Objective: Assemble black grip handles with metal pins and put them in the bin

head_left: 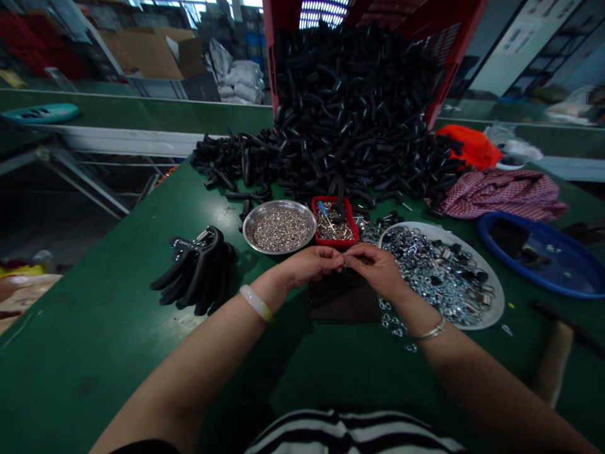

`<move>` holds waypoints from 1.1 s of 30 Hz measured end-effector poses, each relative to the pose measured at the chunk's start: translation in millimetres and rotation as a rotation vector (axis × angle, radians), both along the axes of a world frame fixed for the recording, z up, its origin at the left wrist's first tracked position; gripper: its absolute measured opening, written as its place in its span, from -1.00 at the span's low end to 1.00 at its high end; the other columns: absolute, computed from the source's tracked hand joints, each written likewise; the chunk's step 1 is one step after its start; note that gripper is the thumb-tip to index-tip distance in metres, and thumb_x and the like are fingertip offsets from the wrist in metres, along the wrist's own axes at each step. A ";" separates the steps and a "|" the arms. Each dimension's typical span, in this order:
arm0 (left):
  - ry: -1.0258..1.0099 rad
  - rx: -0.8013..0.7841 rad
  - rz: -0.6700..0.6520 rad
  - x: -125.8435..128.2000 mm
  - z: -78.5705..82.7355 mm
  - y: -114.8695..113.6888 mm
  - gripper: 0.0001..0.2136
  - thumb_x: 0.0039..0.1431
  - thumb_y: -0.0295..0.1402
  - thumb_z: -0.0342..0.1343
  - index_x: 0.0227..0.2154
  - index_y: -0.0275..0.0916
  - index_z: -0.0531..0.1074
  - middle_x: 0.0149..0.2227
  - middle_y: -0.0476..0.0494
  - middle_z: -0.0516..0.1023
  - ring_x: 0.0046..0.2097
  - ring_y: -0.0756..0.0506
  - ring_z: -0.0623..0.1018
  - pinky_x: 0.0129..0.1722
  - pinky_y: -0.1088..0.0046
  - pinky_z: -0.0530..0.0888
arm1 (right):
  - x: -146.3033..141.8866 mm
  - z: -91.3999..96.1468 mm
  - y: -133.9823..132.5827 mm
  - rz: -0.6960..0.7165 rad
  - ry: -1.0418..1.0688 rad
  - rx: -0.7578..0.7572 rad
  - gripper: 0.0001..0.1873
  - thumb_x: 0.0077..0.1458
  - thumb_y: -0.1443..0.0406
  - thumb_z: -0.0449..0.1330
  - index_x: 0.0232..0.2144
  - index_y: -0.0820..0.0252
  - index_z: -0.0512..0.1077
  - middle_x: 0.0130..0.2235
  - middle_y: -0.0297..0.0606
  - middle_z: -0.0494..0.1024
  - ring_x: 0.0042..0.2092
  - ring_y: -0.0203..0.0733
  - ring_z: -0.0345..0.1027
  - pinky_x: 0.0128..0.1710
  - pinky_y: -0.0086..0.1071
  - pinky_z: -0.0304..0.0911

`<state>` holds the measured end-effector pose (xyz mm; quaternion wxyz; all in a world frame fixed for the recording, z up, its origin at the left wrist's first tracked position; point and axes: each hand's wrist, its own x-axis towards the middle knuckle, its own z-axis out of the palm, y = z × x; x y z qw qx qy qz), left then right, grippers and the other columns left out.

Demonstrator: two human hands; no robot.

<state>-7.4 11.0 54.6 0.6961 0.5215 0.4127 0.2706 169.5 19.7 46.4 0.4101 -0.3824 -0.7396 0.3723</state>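
Note:
My left hand (312,263) and my right hand (375,268) meet fingertip to fingertip above a dark flat block (343,304) on the table. Both are closed in a pinch around something tiny that I cannot make out. Just beyond them stand a steel bowl (253,236) of small metal pieces and a red tray (355,232) holding metal pins and a blue-handled tool (323,209). Right of my right hand is a white round tray (491,315) heaped with rings, springs and small parts. Several assembled black handles (196,271) with springs lie to the left.
A large pile of black curved plastic parts (350,126) spills from a tipped red crate (454,57) at the back. At right lie a checked cloth (508,194), a blue basin (574,284) and a hammer (558,353). Several loose rings (391,323) rest near my right wrist.

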 end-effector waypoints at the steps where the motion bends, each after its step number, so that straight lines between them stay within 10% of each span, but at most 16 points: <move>1: -0.009 -0.023 0.003 0.1 -0.6 -0.2 -0.81 0.03 -0.23 0.08 -0.47 -0.27 0.34 -0.48 0.04 0.34 -0.55 0.13 0.17 -0.60 0.60 0.02 | 0.2 -0.5 0.2 0.005 0.021 -0.047 -0.83 -0.02 0.19 0.20 -0.43 0.18 0.45 -0.40 -0.31 0.50 -0.32 -0.27 0.36 -0.25 -0.34 0.27; 18: 0.106 0.204 0.413 -4.5 -18.2 -0.8 -0.91 0.04 -0.52 0.03 -0.39 -0.35 0.42 -0.39 -0.09 0.50 -0.39 0.07 0.42 -0.33 0.52 0.35 | 3.7 -31.4 -16.4 -0.185 -0.753 0.423 -0.81 0.11 0.37 -0.01 -0.35 0.23 0.41 -0.32 -0.14 0.45 -0.24 -0.11 0.28 -0.24 -0.29 0.19; 33: 0.460 0.571 0.396 -8.1 -23.8 -4.4 -0.89 0.05 -0.42 0.08 -0.36 -0.27 0.47 -0.37 -0.05 0.54 -0.33 0.00 0.47 -0.30 0.47 0.37 | -6.2 -18.5 -22.5 -0.135 -1.142 0.591 -0.77 0.03 0.49 -0.02 -0.35 0.27 0.41 -0.30 -0.05 0.42 -0.23 -0.02 0.23 -0.39 -0.30 0.16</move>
